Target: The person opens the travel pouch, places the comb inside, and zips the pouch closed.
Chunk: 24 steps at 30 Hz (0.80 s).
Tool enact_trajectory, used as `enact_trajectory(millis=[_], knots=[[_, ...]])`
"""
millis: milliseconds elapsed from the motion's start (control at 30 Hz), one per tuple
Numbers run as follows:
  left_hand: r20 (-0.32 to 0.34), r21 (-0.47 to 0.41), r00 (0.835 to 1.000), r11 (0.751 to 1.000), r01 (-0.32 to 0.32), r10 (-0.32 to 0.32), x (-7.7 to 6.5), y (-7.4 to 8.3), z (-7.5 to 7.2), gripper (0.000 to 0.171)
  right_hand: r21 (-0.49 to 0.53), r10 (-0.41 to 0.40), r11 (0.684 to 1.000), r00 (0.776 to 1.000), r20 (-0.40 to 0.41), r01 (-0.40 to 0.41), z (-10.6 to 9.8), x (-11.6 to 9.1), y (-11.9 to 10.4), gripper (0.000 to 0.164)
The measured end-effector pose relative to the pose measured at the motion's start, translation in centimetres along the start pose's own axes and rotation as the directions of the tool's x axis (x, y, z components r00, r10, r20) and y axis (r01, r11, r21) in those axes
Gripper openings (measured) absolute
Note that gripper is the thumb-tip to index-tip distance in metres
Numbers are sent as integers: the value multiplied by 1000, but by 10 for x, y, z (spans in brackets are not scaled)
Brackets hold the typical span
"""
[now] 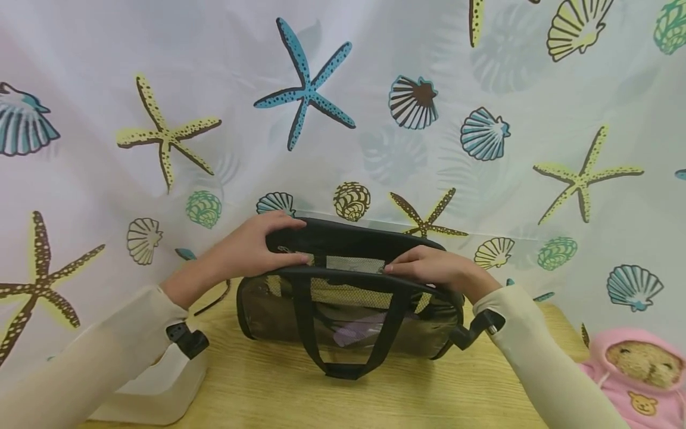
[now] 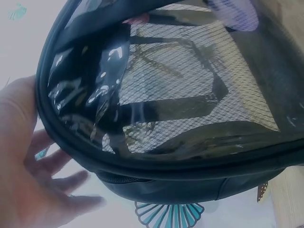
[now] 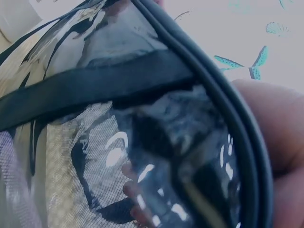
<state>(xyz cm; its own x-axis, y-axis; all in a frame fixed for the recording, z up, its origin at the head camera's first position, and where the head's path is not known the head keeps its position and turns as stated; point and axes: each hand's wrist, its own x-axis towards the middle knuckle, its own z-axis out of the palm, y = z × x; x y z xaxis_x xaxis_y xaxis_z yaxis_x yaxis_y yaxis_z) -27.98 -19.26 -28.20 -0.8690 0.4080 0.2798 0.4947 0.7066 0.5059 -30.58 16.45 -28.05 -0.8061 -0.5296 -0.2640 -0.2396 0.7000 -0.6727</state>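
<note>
A clear-sided bag [image 1: 273, 319] with black trim and mesh stands on the table, its top opening gaping. My left hand [image 1: 257, 244] spans the left end of that opening, thumb along the front rim and fingers by the back one. In the left wrist view, the fingers [image 2: 61, 185] are spread apart beside the bag's edge. Over the right end reaches my right hand [image 1: 434, 266], its fingertips dipping into the opening. Through the clear plastic, the right wrist view shows several fingertips [image 3: 129, 190]; whether they pinch anything is unclear. A purple item [image 1: 354, 330] shows through the front panel.
The bag's black carrying strap [image 1: 347, 370] hangs forward over the wooden table [image 1: 300, 399]. A white container [image 1: 166, 387] sits front left, under the left sleeve. A pink-hooded teddy bear [image 1: 638, 369] is at the right. Behind hangs a shell-and-starfish curtain [image 1: 343, 161].
</note>
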Motion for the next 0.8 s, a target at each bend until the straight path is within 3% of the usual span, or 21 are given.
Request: enact_trajectory(millis=[133, 267, 367, 533, 667, 800], knots=[[-126, 7, 991, 999, -34, 34, -6, -1, 3, 64, 9, -32, 999, 999, 13, 32, -2, 2, -13, 44], [-189, -8, 982, 1000, -4, 3, -15, -6, 4, 53, 45, -78, 996, 997, 27, 76, -1, 5, -31, 39], [-169, -8, 985, 999, 45, -45, -26, -13, 1, 49, 68, -110, 992, 993, 44, 107, 0, 10, -48, 40], [-87, -23, 992, 996, 87, -89, -45, -22, 0, 57, 151, -185, 973, 980, 74, 173, 8, 23, -77, 43], [-91, -70, 992, 994, 83, -89, -52, -25, 0, 53, 265, -211, 947, 974, 79, 184, 19, 37, -95, 42], [-100, -77, 992, 995, 64, -72, -55, -27, -2, 40, 315, -199, 935, 976, 89, 162, 28, 50, -107, 43]])
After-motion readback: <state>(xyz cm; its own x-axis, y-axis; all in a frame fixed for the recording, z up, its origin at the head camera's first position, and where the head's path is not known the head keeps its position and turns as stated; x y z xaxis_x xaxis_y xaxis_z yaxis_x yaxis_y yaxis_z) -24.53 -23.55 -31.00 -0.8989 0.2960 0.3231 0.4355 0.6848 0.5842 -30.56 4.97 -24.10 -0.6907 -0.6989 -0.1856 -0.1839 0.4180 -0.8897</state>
